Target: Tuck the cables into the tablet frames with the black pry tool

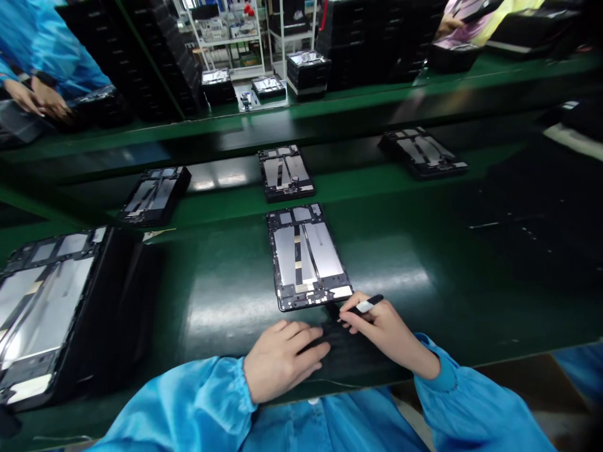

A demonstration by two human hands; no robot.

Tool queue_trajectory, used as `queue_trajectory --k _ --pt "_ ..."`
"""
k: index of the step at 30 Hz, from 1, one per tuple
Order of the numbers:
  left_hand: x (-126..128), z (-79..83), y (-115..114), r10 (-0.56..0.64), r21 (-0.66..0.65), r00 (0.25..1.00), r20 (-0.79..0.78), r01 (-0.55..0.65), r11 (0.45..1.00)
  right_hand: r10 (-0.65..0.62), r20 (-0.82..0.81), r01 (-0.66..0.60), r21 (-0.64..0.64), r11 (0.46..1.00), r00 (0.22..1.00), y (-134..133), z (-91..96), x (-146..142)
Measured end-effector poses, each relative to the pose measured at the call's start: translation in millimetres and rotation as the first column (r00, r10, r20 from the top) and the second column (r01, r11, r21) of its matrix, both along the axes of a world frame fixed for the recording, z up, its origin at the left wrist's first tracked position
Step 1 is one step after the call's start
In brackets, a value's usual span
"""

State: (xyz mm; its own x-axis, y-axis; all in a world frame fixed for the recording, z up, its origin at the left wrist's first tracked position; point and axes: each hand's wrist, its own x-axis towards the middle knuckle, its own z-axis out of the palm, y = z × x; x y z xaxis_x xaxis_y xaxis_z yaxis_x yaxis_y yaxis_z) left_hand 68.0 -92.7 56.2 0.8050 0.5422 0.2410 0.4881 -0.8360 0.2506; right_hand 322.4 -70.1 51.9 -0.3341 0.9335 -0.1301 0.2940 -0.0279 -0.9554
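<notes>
Right hand (384,329) grip pinches a pen (367,306) beside the tablet (306,257); left hand (282,358) apparently lies flat, released.

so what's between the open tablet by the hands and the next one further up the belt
Nothing: in the head view only bare green belt separates the near tablet from the next tablet.

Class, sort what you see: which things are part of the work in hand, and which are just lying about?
In hand:
- open tablet in front of the worker
- pen-like tool in the right hand
- left hand, resting on the bench

Lying about:
- three tablets farther back
- stacked trays at left
- co-worker's hands
</notes>
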Motion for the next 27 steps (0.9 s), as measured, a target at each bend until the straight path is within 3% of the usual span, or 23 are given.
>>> queue_trajectory --k 4,9,13,15,21,27 --pt "7 -13.8 1 -0.005 0.032 0.996 -0.084 0.008 0.999 0.035 0.038 -0.037 0.054 0.998 0.999 1 0.8 -9" --pt "-11 -13.7 -10 0.002 0.003 0.998 -0.067 -0.002 1.000 0.040 -0.014 -0.039 0.070 0.997 0.999 8 -1.6 -18" --pt "-17 -13.0 -15 0.019 -0.008 0.999 -0.046 -0.020 1.000 0.096 -0.035 -0.097 -0.025 0.995 0.995 10 -1.8 -18" --pt "-18 -13.9 -15 0.023 -0.017 0.999 -0.044 -0.023 1.000 0.121 0.003 -0.120 -0.050 0.991 0.993 9 -1.1 -19" --pt "-18 -14.6 -15 0.022 -0.041 0.999 -0.029 -0.023 0.999 0.127 0.167 -0.144 0.097 0.985 0.978 9 4.9 -25" --pt "-19 -16.1 -15 0.023 -0.044 0.999 -0.031 -0.024 0.999 0.164 0.216 -0.184 0.075 0.980 0.963 13 8.4 -31"
